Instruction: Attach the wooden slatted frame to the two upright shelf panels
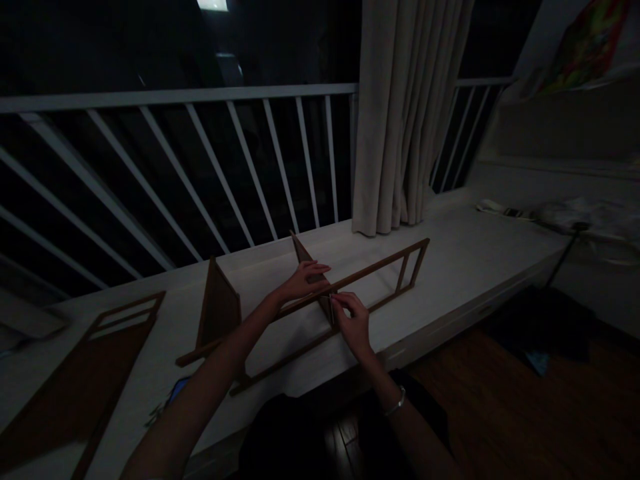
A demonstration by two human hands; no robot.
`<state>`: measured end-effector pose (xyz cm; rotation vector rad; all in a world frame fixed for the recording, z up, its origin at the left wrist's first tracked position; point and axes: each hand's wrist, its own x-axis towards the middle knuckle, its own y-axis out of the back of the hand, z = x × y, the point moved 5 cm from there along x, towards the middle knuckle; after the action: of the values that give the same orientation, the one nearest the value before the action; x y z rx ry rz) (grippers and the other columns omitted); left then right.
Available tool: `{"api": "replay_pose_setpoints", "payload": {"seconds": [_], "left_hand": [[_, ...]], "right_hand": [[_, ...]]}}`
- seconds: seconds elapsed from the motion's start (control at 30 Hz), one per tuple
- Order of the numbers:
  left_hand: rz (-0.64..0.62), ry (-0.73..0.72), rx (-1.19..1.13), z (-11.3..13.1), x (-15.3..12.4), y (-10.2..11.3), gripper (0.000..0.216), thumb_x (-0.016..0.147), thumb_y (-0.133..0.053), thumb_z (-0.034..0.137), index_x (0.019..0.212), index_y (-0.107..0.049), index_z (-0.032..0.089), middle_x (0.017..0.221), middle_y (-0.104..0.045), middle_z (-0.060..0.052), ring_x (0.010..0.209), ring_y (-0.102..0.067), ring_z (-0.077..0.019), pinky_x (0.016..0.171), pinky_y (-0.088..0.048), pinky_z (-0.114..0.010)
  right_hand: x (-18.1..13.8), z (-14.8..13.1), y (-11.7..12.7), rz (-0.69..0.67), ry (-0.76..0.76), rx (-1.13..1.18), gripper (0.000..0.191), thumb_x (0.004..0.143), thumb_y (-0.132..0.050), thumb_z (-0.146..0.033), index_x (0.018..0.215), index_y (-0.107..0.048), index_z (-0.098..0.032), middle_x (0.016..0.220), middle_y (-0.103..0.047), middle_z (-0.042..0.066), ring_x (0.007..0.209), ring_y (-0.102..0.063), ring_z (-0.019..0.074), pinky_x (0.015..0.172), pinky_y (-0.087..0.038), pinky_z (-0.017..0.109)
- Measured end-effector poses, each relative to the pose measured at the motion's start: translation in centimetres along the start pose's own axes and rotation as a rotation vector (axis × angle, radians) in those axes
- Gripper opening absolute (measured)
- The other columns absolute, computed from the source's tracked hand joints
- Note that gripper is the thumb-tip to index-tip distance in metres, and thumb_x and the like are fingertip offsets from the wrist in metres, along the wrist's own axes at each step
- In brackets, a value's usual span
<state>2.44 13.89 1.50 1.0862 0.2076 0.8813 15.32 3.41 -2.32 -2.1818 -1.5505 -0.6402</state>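
Note:
A long brown wooden frame point(380, 270) with rails and short uprights lies on the white ledge point(460, 253). A brown divider panel point(301, 253) stands upright across it near the middle. My left hand point(303, 280) rests on this panel's top edge, fingers spread over it. My right hand point(353, 320) pinches the panel's near end where it meets the frame's front rail. A second upright brown panel point(219, 307) stands at the frame's left end.
A flat brown panel with a framed end point(85, 373) lies on the ledge at the left. White railing bars point(200, 180) and a beige curtain point(405, 113) stand behind. Dark wooden floor point(500, 413) lies at the lower right, with cluttered items point(575, 217) at the far right.

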Motion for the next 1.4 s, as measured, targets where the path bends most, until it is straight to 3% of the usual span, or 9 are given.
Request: {"api": "replay_pose_setpoints", "payload": {"seconds": [0.23, 0.4, 0.5, 0.77, 1.2, 1.4], "left_hand": [[0.002, 0.026, 0.006, 0.2, -0.1, 0.1, 0.047, 0.071, -0.05, 0.047, 0.114, -0.048, 0.028, 0.12, -0.047, 0.001, 0.119, -0.024, -0.0181, 0.1, -0.022, -0.035], [-0.006, 0.043, -0.026, 0.2, 0.0, 0.1, 0.049, 0.069, -0.053, 0.047, 0.114, -0.048, 0.028, 0.12, -0.047, 0.0, 0.119, -0.023, -0.0188, 0.1, -0.022, -0.036], [-0.01, 0.051, -0.029, 0.2, 0.1, 0.1, 0.05, 0.066, -0.055, 0.047, 0.113, -0.049, 0.029, 0.119, -0.048, 0.001, 0.119, -0.023, -0.0196, 0.1, -0.022, -0.037], [-0.015, 0.05, -0.042, 0.4, 0.0, 0.1, 0.052, 0.066, -0.056, 0.048, 0.114, -0.048, 0.029, 0.121, -0.046, 0.001, 0.121, -0.021, -0.0186, 0.1, -0.022, -0.036], [0.0, 0.036, -0.02, 0.2, 0.0, 0.0, 0.05, 0.067, -0.055, 0.047, 0.113, -0.048, 0.029, 0.12, -0.047, 0.001, 0.12, -0.023, -0.0176, 0.1, -0.023, -0.034], [-0.015, 0.045, -0.041, 0.3, 0.0, 0.1, 0.052, 0.066, -0.055, 0.048, 0.114, -0.047, 0.029, 0.12, -0.047, 0.001, 0.12, -0.022, -0.0178, 0.101, -0.022, -0.035]], "right_hand": [[0.5, 0.8, 0.2, 0.073, -0.048, 0.07, 0.013, 0.074, -0.052, -0.027, 0.077, -0.062, -0.019, 0.084, -0.058, 0.005, 0.083, -0.053, 0.0155, 0.076, -0.044, 0.033], [0.4, 2.3, 0.1, 0.102, -0.188, 0.205, 0.022, 0.072, -0.053, -0.031, 0.089, -0.056, -0.017, 0.086, -0.059, 0.006, 0.08, -0.055, 0.015, 0.074, -0.045, 0.031], [0.4, 2.6, 0.4, 0.152, -0.227, 0.222, 0.024, 0.069, -0.056, -0.033, 0.086, -0.052, -0.017, 0.078, -0.058, 0.004, 0.073, -0.056, 0.0131, 0.068, -0.046, 0.028], [0.3, 2.4, 0.5, 0.141, -0.223, 0.182, 0.019, 0.069, -0.056, -0.033, 0.078, -0.054, -0.017, 0.073, -0.059, 0.003, 0.071, -0.056, 0.0135, 0.069, -0.047, 0.029], [0.2, 2.1, 0.7, 0.057, -0.179, 0.179, 0.02, 0.073, -0.051, -0.032, 0.086, -0.058, -0.017, 0.083, -0.063, 0.005, 0.078, -0.058, 0.0152, 0.075, -0.047, 0.032], [0.1, 2.3, 0.9, 0.084, -0.168, 0.124, 0.021, 0.071, -0.054, -0.032, 0.085, -0.059, -0.017, 0.082, -0.063, 0.005, 0.076, -0.058, 0.0154, 0.072, -0.047, 0.031]]}}
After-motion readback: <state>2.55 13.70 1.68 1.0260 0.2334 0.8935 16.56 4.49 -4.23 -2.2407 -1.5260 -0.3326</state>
